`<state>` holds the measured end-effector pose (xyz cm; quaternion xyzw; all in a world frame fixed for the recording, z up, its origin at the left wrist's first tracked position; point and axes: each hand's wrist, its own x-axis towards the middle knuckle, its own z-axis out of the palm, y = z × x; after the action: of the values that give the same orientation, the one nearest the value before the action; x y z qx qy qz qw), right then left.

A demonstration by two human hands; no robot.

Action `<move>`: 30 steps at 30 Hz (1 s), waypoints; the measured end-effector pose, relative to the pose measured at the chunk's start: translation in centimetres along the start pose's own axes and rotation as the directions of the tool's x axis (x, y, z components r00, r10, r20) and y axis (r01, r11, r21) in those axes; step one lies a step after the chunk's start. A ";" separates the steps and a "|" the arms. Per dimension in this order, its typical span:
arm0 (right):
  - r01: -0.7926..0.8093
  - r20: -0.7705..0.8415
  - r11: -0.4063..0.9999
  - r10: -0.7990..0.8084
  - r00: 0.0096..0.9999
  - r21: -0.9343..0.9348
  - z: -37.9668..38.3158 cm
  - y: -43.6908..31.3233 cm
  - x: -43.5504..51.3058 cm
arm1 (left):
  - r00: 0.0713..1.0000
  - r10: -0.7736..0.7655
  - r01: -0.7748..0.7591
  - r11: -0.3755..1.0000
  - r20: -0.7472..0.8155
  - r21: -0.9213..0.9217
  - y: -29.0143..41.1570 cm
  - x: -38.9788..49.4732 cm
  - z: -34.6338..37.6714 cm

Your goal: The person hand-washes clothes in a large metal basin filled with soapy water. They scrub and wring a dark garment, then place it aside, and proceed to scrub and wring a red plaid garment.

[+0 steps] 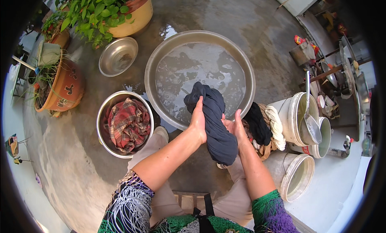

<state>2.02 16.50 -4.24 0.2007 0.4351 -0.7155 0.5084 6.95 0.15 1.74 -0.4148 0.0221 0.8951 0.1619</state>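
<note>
A twisted bundle of wet-looking dark blue-grey cloth (217,127) is between my hands, over the near rim of a wide metal basin (150,79). My left hand (198,123) grips its left side, with the thumb lying along the fabric. On the other side my right hand (235,127) cups the bundle, palm turned inward and thumb raised. Part of its fingers is hidden against the cloth. Cloudy water (196,67) with patches of suds fills the basin below.
At left stand a metal pot (101,136) with red plaid cloth (128,124), a small metal bowl (117,56) and potted plants (64,85). Rolled clothes (259,124) lie at right, beside white buckets (280,106), one holding a metal ladle (310,127). The concrete floor (193,10) is wet.
</note>
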 end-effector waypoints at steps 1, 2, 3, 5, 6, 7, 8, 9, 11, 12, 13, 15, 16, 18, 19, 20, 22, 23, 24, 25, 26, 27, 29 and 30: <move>-0.006 -0.029 0.982 0.012 1.000 0.188 -1.0 1.3 1.8 | 0.996 -0.036 0.032 0.998 0.081 0.053 -0.7 -0.1 0.6; -0.111 0.258 0.923 0.014 0.966 0.368 -5.2 1.5 3.7 | 0.982 -0.086 0.068 0.991 0.169 0.111 -1.7 0.0 1.3; 0.035 0.420 0.938 -0.188 0.888 0.346 -5.7 1.6 4.4 | 0.965 -0.114 0.079 0.985 0.235 0.154 -2.2 -0.1 1.1; 0.608 0.608 0.743 -0.628 0.485 0.282 -1.5 1.9 4.0 | 0.946 -0.151 0.104 0.979 0.288 0.175 -2.5 -0.6 -0.4; 0.662 0.576 0.709 -0.655 0.489 0.244 2.3 1.8 2.6 | 0.935 -0.144 0.100 0.984 0.325 0.150 -2.5 -1.1 -1.6; 0.722 0.540 0.665 -0.685 0.489 0.189 5.8 1.1 0.7 | 0.917 -0.149 0.107 0.985 0.369 0.132 -2.7 -1.5 -2.4; 0.466 0.363 0.857 -0.516 0.776 0.221 8.9 0.0 -1.5 | 0.901 -0.155 0.122 0.987 0.406 0.106 -3.1 -1.8 -3.0; 0.178 0.186 0.934 -0.243 0.952 0.310 10.2 -0.9 -2.5 | 0.879 -0.165 0.141 0.986 0.447 0.087 -3.5 -1.7 -3.4; 0.154 0.220 0.896 -0.264 0.939 0.417 8.9 -1.5 -1.7 | 0.834 -0.174 0.175 0.983 0.524 0.048 -4.0 -1.5 -4.1; 0.145 0.219 0.891 -0.259 0.941 0.430 7.0 -2.0 -0.8 | 0.808 -0.172 0.157 0.985 0.563 0.075 -4.1 -1.4 -3.9; 0.130 0.220 0.887 -0.248 0.943 0.443 6.8 -2.7 -0.7 | 0.849 -0.158 0.121 0.987 0.504 0.106 -4.2 -1.6 -3.5; 0.145 0.125 0.915 -0.206 0.971 0.376 5.6 -4.1 -0.4 | 0.920 -0.108 0.044 0.984 0.376 0.174 -4.4 -2.7 -2.4; 0.179 0.138 0.926 -0.236 0.962 0.334 3.9 -4.7 0.1 | 0.951 -0.096 0.037 0.979 0.293 0.201 -4.8 -3.3 -1.6; 0.310 -0.038 0.910 -0.312 0.949 0.274 3.0 -5.0 0.6 | 0.977 -0.140 0.065 0.915 0.163 0.398 -4.3 -3.6 -1.0; 0.343 -0.109 0.931 -0.331 0.937 0.127 3.4 -4.8 0.4 | 0.985 -0.148 0.087 0.870 0.087 0.486 -3.9 -3.8 -0.8; 0.359 -0.175 0.933 -0.358 0.917 -0.025 3.8 -4.7 0.2 | 0.995 -0.102 0.075 0.823 0.016 0.563 -3.8 -4.1 -0.4; 0.325 -0.265 0.890 -0.413 0.871 -0.319 5.6 -4.4 -0.8 | 0.998 -0.017 -0.031 0.697 0.059 0.716 -3.7 -3.7 -1.1; 0.364 -0.238 0.852 -0.468 0.851 -0.376 5.5 -3.9 -0.4 | 0.996 0.019 -0.080 0.619 0.087 0.781 -3.8 -3.2 -1.6; 0.404 -0.205 0.806 -0.525 0.826 -0.434 5.4 -3.6 0.0 | 0.967 0.177 -0.249 0.491 0.184 0.835 -4.4 -2.0 -2.6; 0.439 -0.169 0.755 -0.575 0.801 -0.488 5.5 -3.4 0.2 | 0.940 0.239 -0.312 0.314 0.243 0.897 -4.4 -1.2 -3.3; 0.486 -0.150 0.713 -0.627 0.764 -0.505 5.7 -3.1 0.3 | 0.906 0.287 -0.356 0.123 0.310 0.926 -4.3 -0.4 -4.0; 0.482 -0.146 0.679 -0.649 0.747 -0.553 5.8 -3.1 0.3 | 0.869 0.315 -0.379 -0.072 0.382 0.923 -4.2 -0.1 -4.3; 0.455 -0.140 0.611 -0.683 0.717 -0.648 5.5 -2.8 0.3 | 0.931 0.244 -0.224 -0.208 0.272 0.952 -3.6 -0.5 -3.3; 0.396 -0.151 0.626 -0.639 0.754 -0.672 5.3 -2.9 0.3 | 0.951 0.220 -0.164 -0.239 0.218 0.957 -3.2 -1.0 -2.6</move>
<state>0.14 12.25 -0.37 0.0249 0.7668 -0.6031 0.2182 10.43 2.48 1.06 -0.1437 0.7717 0.5526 0.2802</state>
